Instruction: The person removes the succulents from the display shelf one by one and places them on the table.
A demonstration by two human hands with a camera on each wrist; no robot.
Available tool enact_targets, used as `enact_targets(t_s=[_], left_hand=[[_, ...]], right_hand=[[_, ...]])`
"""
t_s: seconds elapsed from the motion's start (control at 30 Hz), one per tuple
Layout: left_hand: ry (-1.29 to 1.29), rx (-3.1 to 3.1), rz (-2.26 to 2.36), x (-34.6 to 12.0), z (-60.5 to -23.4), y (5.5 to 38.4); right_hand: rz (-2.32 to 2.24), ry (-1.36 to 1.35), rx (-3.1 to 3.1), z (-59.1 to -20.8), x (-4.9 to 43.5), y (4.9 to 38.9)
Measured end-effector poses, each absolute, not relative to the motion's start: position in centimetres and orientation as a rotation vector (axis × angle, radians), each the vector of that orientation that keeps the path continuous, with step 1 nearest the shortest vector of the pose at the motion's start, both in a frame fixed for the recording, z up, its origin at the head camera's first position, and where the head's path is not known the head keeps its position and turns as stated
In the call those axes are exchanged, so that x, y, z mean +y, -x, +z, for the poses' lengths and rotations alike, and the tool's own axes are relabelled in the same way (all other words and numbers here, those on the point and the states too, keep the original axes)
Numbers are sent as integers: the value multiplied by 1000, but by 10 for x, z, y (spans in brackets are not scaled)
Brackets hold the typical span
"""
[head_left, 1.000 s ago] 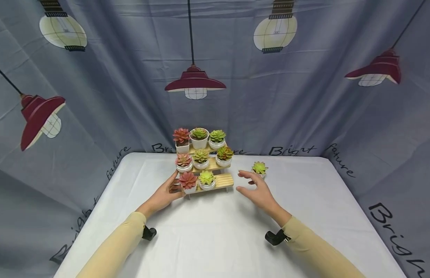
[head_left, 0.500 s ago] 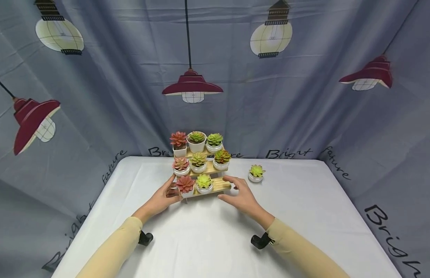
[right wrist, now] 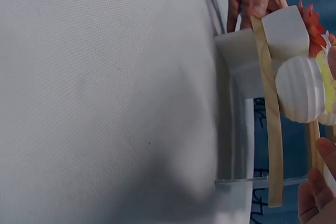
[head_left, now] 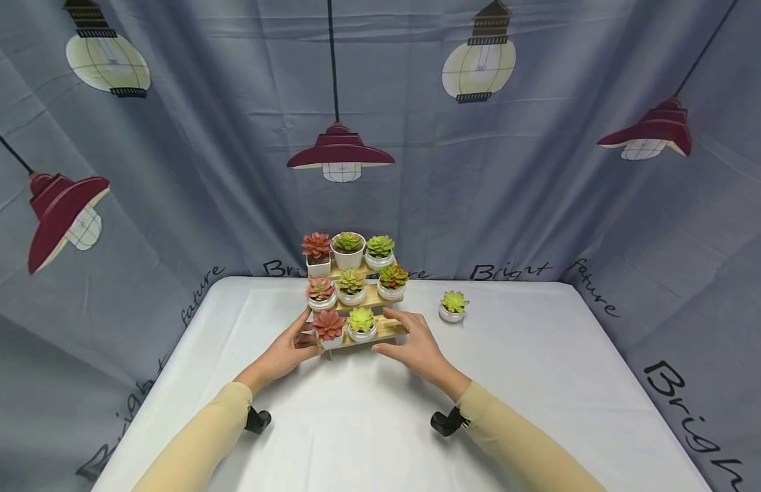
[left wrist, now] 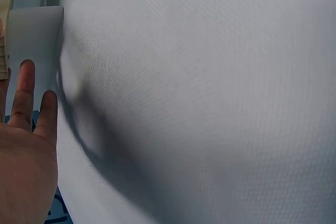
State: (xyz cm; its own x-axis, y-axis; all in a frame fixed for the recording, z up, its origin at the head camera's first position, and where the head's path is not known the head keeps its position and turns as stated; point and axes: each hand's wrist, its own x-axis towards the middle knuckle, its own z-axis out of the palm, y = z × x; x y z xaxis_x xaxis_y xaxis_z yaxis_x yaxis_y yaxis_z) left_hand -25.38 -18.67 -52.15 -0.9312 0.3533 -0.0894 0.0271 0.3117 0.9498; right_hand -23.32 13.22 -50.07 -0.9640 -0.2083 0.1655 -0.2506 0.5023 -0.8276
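Observation:
A three-tier wooden plant stand [head_left: 389, 326] with translucent end panels holds small potted succulents in the head view. My left hand [head_left: 288, 350] grips the stand's lower left end, beside the red succulent [head_left: 328, 326] in a square white pot. Its thumb lies at the shelf's front edge; in the left wrist view its fingers [left wrist: 23, 98] stretch along the end panel [left wrist: 37, 35]. My right hand [head_left: 414, 342] reaches over the bottom shelf's right part, thumb and forefinger spread, just right of the yellow-green succulent [head_left: 361, 322]. In the right wrist view that round ribbed pot [right wrist: 299, 90] shows no finger around it.
Another yellow-green succulent [head_left: 452, 306] in a white pot stands on the white-clothed table [head_left: 509, 383], right of the stand. The two upper tiers carry several succulents, including a green one [head_left: 348, 250] at the back. A grey-blue curtain [head_left: 478, 171] hangs behind.
My right hand has moved left from beside the lone succulent to over the bottom shelf's right part. The left hand stays at the stand's left end. The head view has shifted slightly.

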Motion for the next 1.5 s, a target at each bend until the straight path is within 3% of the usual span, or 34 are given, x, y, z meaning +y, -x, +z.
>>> enact_targets(t_s=[1.5], left_hand=[[-350, 2299, 1650, -186, -521, 256]], right_hand=[[1316, -310, -2711, -514, 99, 249]])
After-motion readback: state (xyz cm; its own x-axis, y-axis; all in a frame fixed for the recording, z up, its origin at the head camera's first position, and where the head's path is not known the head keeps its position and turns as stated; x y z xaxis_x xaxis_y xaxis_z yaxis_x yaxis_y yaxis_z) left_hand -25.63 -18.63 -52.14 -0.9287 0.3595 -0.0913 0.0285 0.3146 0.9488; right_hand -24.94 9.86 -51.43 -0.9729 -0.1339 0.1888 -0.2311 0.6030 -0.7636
